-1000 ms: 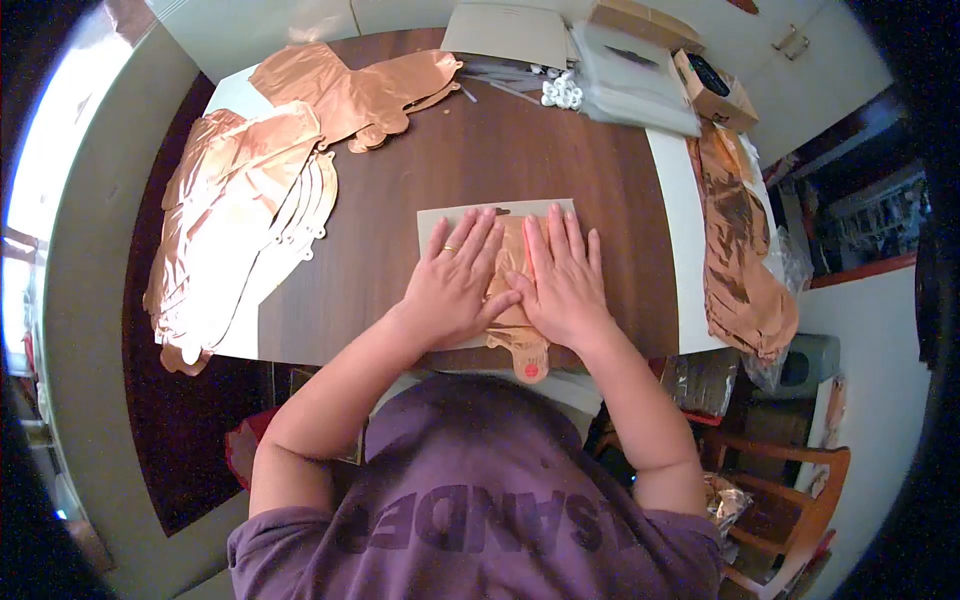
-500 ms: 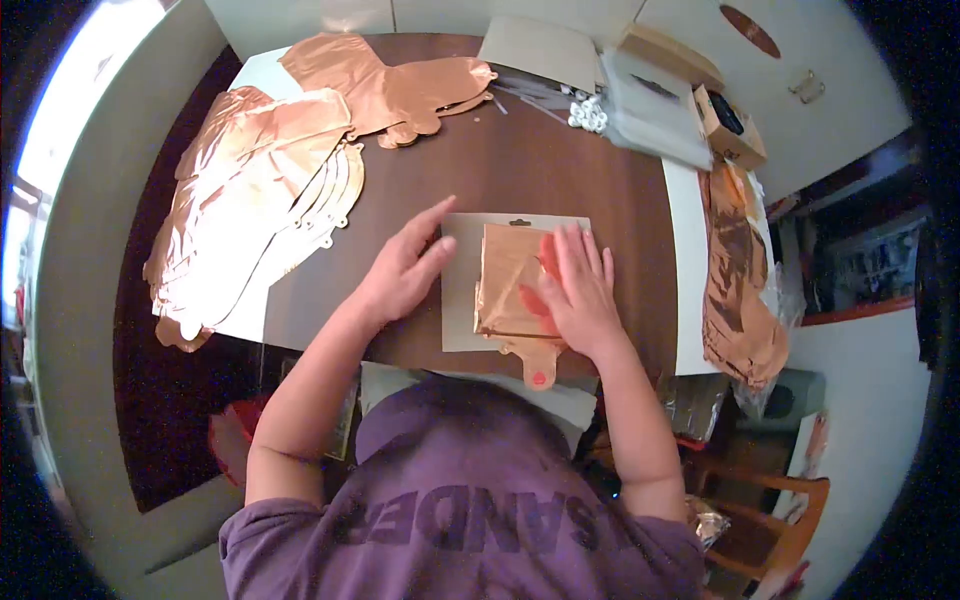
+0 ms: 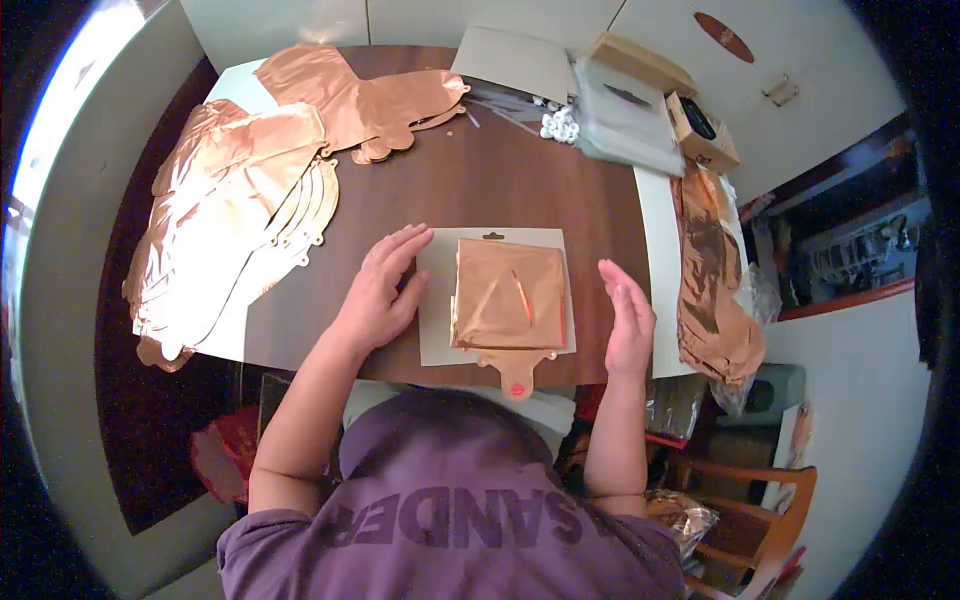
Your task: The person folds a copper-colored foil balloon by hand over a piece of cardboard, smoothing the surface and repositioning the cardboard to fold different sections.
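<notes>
Head view: folded copper foil balloon (image 3: 508,295) lay flat on a grey backing card (image 3: 438,320) at the centre of the frame, on the near part of the brown desk (image 3: 510,180). The balloon's round tab (image 3: 516,372) stuck out past the card's near edge and over the desk edge. Left hand (image 3: 380,295) was open, fingers loosely spread, resting on the desk at the card's left edge and touching it; it gripped nothing. Right hand (image 3: 628,318) was open and held edge-on, fingers straight, just right of the card, empty, apart from the balloon. Pile of unfolded copper balloons (image 3: 235,210) filled the upper left of the frame. Grey plastic bags (image 3: 625,120) and a small cardboard box (image 3: 703,130) sat at upper right. More crumpled copper foil (image 3: 712,270) hung at the right edge of the desk.
</notes>
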Demonstrator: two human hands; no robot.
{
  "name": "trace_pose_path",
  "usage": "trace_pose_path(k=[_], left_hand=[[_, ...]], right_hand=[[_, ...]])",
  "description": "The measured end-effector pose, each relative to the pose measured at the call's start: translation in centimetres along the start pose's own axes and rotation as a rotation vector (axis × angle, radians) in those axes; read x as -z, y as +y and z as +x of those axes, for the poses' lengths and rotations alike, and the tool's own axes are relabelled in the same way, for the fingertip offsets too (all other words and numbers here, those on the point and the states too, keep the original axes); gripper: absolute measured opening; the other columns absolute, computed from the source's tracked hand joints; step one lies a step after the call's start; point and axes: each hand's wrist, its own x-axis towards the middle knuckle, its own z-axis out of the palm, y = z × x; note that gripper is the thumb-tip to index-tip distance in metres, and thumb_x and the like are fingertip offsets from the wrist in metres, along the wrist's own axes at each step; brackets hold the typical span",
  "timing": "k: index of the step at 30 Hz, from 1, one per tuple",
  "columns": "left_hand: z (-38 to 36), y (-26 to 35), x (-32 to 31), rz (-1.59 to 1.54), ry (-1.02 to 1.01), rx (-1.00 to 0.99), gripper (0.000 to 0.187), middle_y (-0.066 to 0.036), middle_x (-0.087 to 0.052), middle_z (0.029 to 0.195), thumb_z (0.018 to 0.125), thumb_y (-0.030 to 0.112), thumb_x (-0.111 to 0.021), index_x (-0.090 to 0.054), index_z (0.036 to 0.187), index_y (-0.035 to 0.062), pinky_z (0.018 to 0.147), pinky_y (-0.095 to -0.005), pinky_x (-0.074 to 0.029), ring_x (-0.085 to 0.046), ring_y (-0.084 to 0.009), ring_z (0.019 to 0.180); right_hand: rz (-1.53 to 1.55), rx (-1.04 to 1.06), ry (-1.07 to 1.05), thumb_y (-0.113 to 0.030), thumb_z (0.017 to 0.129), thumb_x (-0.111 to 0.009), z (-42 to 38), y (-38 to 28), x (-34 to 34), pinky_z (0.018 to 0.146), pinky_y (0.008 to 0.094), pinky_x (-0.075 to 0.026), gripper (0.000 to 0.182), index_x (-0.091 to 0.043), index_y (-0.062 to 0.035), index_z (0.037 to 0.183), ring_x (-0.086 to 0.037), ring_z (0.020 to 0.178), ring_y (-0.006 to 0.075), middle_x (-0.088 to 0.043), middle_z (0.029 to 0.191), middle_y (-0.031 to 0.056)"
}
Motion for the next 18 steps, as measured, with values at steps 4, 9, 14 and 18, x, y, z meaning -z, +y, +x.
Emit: trace_pose_path(k=[4,9,14,18], left_hand=[[0.0,0.3,0.2,-0.022,0.005,0.018,0.049,-0.019,-0.048,0.144,0.090,0.005,-0.060,-0.050,0.139,0.0048,0.113,-0.0415,-0.035,-0.044,-0.0355,0.136],[0.1,0.1,0.1,-0.036,0.015,0.024,0.049,-0.019,-0.050,0.142,0.089,0.003,-0.060,-0.051,0.137,0.0051,0.113,-0.0417,-0.036,-0.046,-0.0359,0.135],[0.0,0.1,0.0,-0.030,0.019,0.008,0.050,-0.018,-0.051,0.142,0.087,0.002,-0.060,-0.052,0.136,0.0056,0.113,-0.0415,-0.036,-0.046,-0.0355,0.135],[-0.1,-0.2,-0.1,-0.022,0.005,-0.014,0.051,-0.017,-0.051,0.142,0.086,0.004,-0.063,-0.053,0.135,0.0064,0.113,-0.0428,-0.036,-0.044,-0.0362,0.136]], right_hand=[[-0.263,0.160,-0.086,-0.015,0.102,-0.051,-0.2,-0.7,-0.6,0.108,0.0365,-0.041,0.032,-0.062,0.0026,0.126,-0.057,0.124,0.0256,-0.062,0.131,0.0159],[-0.373,0.253,-0.179,-0.014,0.099,-0.056,0.2,-0.8,-1.6,0.105,0.0380,-0.044,0.031,-0.062,0.0033,0.124,-0.059,0.122,0.0293,-0.062,0.130,0.0196],[-0.463,0.264,-0.217,-0.014,0.096,-0.059,-0.1,-1.5,-1.9,0.106,0.0399,-0.044,0.032,-0.062,0.0018,0.124,-0.058,0.123,0.0323,-0.060,0.131,0.0203],[-0.560,0.300,-0.247,-0.015,0.091,-0.065,-0.5,-1.5,-1.1,0.108,0.0428,-0.042,0.037,-0.062,-0.0009,0.125,-0.054,0.127,0.0358,-0.058,0.133,0.0200]])
